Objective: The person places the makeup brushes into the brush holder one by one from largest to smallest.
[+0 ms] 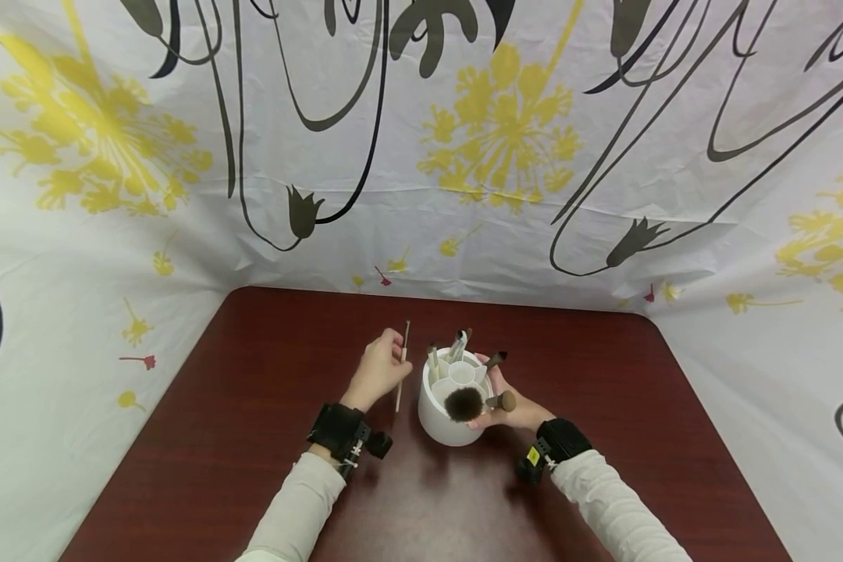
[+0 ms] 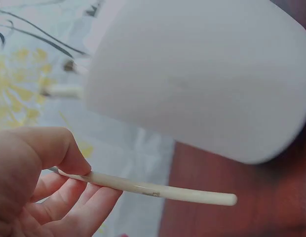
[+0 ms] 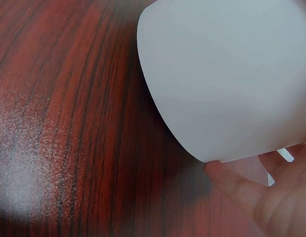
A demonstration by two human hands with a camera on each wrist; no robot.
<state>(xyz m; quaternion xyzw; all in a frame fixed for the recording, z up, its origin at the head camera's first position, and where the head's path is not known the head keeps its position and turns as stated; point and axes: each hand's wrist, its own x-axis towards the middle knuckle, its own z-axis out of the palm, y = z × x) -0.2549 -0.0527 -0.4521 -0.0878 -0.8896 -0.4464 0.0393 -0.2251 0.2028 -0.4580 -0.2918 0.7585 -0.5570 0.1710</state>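
Observation:
My left hand [image 1: 382,365] pinches a thin makeup brush [image 2: 187,194] between thumb and fingers, just left of a white round brush holder [image 1: 444,428]. The brush has a pale handle, its smooth end pointing toward me. On the other side, my right hand [image 1: 518,407] grips the holder, thumb at the near side and fingers behind. In the right wrist view the thumb [image 3: 237,185] lies at the holder's edge. Several brushes stand in the holder's compartments, among them a fluffy dark brush [image 1: 464,404] and a brown round-tipped brush [image 1: 508,401].
The dark red wood-grain table [image 1: 267,406] has rounded far corners. A white cloth [image 1: 365,172] with yellow and grey flower prints hangs behind it and at both sides. Black wrist cameras [image 1: 339,431] sit on both wrists.

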